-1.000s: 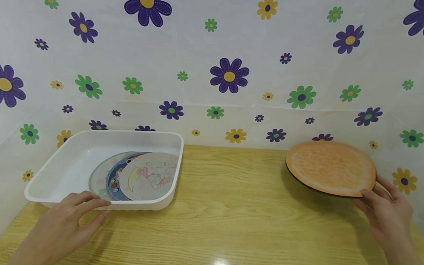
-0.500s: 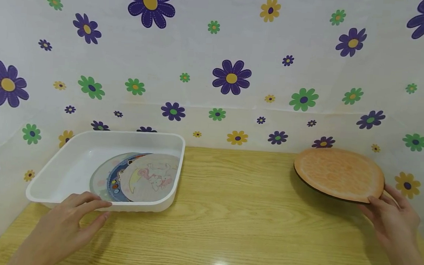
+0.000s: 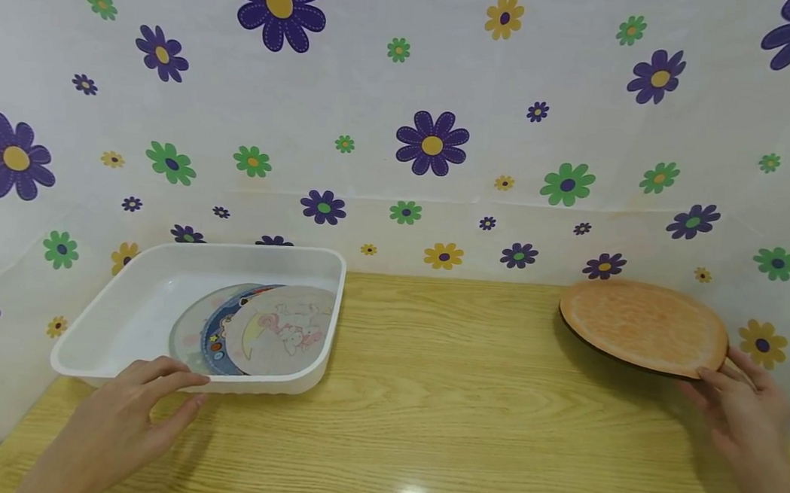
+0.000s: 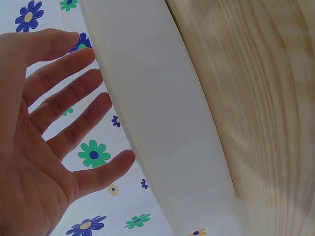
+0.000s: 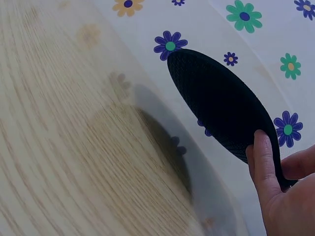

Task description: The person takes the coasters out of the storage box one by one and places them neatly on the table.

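At the right of the head view my right hand (image 3: 754,419) pinches the near right edge of a round mouse pad (image 3: 644,327), orange and bread-like on top. Its underside (image 5: 216,101) is black and textured in the right wrist view. The pad is held tilted above the table, its shadow falling below. On the left, a white plastic tray (image 3: 112,312) contains several overlapping round pads (image 3: 284,334) with cartoon prints. My left hand (image 3: 130,411) rests its fingertips at the tray's near rim; in the left wrist view its fingers (image 4: 74,88) are spread along the wall.
A light wood-grain table (image 3: 426,399) lies under everything. Behind it hangs a white cloth (image 3: 377,87) printed with purple, green and yellow flowers, which also runs down both sides.
My right hand has carried the orange pad a little to the right and slightly lower in view. My left hand and the tray keep their places.
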`<action>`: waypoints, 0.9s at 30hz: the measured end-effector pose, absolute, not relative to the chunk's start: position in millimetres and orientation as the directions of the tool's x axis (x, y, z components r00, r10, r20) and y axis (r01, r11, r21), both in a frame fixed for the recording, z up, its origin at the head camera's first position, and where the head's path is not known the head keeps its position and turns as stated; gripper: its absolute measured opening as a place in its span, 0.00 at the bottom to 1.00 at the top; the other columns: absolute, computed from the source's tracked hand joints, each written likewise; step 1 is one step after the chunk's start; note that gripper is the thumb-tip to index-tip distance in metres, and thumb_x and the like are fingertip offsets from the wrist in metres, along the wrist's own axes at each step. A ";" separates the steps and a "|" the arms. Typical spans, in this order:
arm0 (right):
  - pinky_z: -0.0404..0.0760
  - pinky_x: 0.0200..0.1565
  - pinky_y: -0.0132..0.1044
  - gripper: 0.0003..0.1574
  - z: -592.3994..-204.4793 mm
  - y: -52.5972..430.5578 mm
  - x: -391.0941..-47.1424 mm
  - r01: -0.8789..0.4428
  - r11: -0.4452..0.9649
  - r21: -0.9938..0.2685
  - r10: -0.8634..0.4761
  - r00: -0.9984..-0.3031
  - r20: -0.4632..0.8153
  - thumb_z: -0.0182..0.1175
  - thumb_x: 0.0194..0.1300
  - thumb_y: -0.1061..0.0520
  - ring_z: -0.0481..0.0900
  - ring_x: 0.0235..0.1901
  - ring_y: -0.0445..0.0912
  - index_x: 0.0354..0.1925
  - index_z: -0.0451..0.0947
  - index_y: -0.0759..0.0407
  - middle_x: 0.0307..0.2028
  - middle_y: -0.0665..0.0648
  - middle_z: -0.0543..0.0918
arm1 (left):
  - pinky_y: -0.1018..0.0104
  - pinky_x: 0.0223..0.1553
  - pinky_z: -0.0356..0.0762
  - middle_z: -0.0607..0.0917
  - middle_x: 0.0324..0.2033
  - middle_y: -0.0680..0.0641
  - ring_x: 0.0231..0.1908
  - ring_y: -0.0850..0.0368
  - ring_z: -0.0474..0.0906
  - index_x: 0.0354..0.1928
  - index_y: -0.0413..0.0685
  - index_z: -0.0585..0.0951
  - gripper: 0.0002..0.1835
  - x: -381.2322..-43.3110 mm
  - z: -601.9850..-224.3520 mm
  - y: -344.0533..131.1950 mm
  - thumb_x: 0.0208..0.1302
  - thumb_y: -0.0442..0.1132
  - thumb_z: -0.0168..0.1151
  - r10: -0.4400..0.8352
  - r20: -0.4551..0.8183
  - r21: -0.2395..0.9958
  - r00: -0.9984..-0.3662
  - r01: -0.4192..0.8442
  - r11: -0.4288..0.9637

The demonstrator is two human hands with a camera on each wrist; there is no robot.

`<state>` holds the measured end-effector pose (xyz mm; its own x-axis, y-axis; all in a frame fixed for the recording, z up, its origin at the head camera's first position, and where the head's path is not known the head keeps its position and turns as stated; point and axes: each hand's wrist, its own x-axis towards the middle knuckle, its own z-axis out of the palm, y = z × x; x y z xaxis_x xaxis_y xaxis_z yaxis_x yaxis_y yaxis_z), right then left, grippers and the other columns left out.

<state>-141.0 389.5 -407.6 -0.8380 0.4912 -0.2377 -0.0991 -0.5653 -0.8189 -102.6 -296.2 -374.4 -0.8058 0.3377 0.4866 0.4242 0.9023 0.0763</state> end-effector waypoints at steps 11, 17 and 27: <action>0.88 0.31 0.33 0.43 -412.8 404.1 -148.4 -0.048 -0.513 -0.857 0.526 -0.807 -0.269 0.58 0.67 0.76 0.88 0.29 0.36 0.69 0.60 0.42 0.55 0.39 0.76 | 0.48 0.39 0.85 0.88 0.38 0.55 0.38 0.53 0.84 0.40 0.57 0.90 0.15 -102.0 -373.7 -296.7 0.48 0.39 0.80 0.340 0.492 0.075 -0.802 0.428 0.901; 0.88 0.31 0.32 0.51 -412.6 410.5 -153.9 0.013 -0.520 -0.854 0.547 -0.763 -0.345 0.58 0.68 0.74 0.86 0.27 0.33 0.76 0.54 0.39 0.76 0.43 0.58 | 0.51 0.39 0.84 0.87 0.38 0.57 0.38 0.53 0.83 0.40 0.58 0.90 0.15 -101.8 -374.1 -296.4 0.47 0.40 0.80 0.341 0.499 0.072 -0.797 0.430 0.900; 0.87 0.37 0.28 0.54 -412.2 419.5 -160.2 0.091 -0.454 -0.886 0.536 -0.766 -0.354 0.53 0.70 0.73 0.86 0.43 0.33 0.81 0.43 0.40 0.81 0.47 0.35 | 0.45 0.41 0.85 0.88 0.39 0.54 0.39 0.52 0.84 0.41 0.56 0.90 0.14 -100.6 -372.1 -295.4 0.51 0.40 0.79 0.324 0.461 0.092 -0.826 0.408 0.909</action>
